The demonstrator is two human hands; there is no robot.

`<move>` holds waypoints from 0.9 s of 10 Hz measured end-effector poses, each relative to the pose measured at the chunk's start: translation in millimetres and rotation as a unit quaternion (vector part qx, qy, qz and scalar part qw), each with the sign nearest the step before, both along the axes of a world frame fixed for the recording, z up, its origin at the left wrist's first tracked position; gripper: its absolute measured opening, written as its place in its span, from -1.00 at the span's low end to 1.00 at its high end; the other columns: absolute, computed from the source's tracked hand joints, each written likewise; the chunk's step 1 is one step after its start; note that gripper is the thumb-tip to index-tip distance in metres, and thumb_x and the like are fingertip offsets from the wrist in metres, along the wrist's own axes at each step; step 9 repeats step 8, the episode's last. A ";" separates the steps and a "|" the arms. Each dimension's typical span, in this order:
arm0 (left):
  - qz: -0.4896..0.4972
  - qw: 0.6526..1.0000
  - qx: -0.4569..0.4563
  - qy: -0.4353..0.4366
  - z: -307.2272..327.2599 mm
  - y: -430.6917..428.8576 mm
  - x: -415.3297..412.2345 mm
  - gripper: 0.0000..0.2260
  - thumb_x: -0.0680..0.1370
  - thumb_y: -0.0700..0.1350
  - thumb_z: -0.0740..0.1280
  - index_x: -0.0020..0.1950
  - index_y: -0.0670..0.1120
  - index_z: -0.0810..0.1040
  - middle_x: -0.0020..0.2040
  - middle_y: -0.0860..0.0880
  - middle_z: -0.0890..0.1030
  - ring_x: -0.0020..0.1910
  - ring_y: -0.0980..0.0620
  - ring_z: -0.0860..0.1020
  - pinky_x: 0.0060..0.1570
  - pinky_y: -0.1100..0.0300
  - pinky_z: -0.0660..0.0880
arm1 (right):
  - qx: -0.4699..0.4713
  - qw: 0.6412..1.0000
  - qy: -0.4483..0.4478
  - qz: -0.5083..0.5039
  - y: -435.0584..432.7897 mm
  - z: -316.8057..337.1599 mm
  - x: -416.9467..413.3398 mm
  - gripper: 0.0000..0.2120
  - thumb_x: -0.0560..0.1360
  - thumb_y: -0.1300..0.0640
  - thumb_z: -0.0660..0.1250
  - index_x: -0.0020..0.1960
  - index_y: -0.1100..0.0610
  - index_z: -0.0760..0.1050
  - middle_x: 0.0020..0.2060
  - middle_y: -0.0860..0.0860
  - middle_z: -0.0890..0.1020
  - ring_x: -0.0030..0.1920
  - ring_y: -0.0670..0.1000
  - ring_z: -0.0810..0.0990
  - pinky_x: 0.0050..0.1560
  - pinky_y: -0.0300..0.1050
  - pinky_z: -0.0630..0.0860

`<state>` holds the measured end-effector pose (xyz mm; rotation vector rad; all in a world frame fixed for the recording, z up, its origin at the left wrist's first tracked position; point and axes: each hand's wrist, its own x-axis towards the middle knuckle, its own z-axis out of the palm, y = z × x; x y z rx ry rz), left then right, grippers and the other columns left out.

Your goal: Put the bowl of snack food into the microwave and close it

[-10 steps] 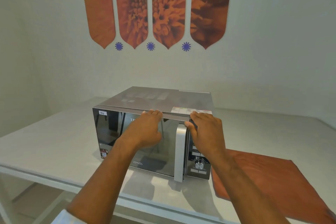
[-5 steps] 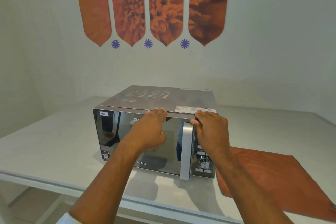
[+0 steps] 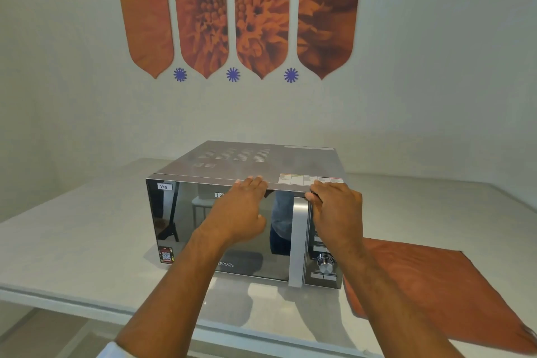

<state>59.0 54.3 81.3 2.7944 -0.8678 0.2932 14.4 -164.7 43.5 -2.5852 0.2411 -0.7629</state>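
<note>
I have both hands on the microwave on the tabletop, much as a second ago. My left hand lies flat against the shut door, fingers apart; my right hand curls over the top front corner. The bowl is out of sight. An orange mat lies beside it.

We judge this a home dining corner: microwave on a pale counter, orange placemat, flower wall panels.
</note>
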 end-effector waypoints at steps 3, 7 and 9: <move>-0.004 1.000 0.002 0.009 -2.4 1.8 1.4 -0.33 0.72 0.16 0.18 0.75 0.01 -0.02 0.77 -0.02 -0.01 0.75 -0.07 -0.02 0.67 -0.04 -0.01 | 0.047 0.999 -0.010 0.006 4.5 -0.4 -4.0 -0.57 0.63 0.00 0.31 0.47 0.10 0.48 0.42 0.13 0.57 0.38 0.17 0.54 0.54 0.10 0.27; 0.004 1.000 -0.010 -0.028 15.6 -19.0 10.9 -0.03 0.48 0.49 -0.36 0.74 -0.09 -0.13 0.76 -0.13 -0.19 0.73 -0.10 -0.26 0.67 -0.08 -0.28 | -0.065 0.996 -0.065 0.002 8.7 21.6 -22.7 -0.66 0.68 -0.16 0.16 0.19 -0.04 0.65 0.09 -0.05 0.74 0.07 -0.05 0.66 0.29 -0.03 0.55; 0.022 0.995 -0.045 -0.090 29.7 -32.6 23.3 0.03 0.42 0.55 -0.46 0.72 -0.08 -0.24 0.73 -0.13 -0.31 0.67 -0.09 -0.40 0.59 -0.03 -0.42 | 0.001 0.997 -0.064 0.046 7.7 29.0 -27.6 -0.64 0.66 -0.17 0.19 0.31 -0.02 0.55 0.20 -0.02 0.68 0.17 -0.01 0.63 0.30 0.04 0.57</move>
